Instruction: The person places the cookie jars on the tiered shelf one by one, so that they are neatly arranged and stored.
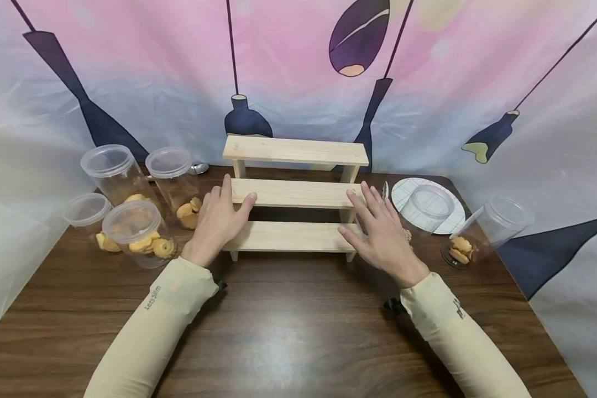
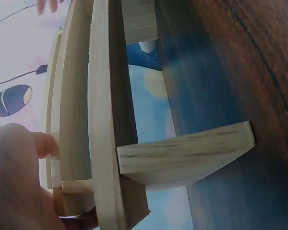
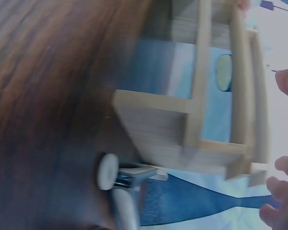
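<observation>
A three-tier wooden shelf (image 1: 298, 236) of pale boards stands on the dark table. My left hand (image 1: 218, 218) is at its left end, the thumb on the middle board (image 1: 298, 193) and the other fingers along the outer side. In the left wrist view, the left thumb (image 2: 45, 144) touches a board's edge while fingertips show low behind the end. Over the shelf's right end my right hand (image 1: 380, 232) has its fingers spread. The right wrist view shows these right fingers (image 3: 281, 187) apart from the boards (image 3: 240, 96).
At left stand several clear lidded jars (image 1: 134, 221) with cookies; a metal spoon (image 1: 199, 168) lies behind. At right are a white gridded plate (image 1: 403, 190) with a clear container (image 1: 430, 207) on it, and a tilted clear jar (image 1: 497, 221) with cookies. A patterned cloth (image 1: 298, 66) hangs behind.
</observation>
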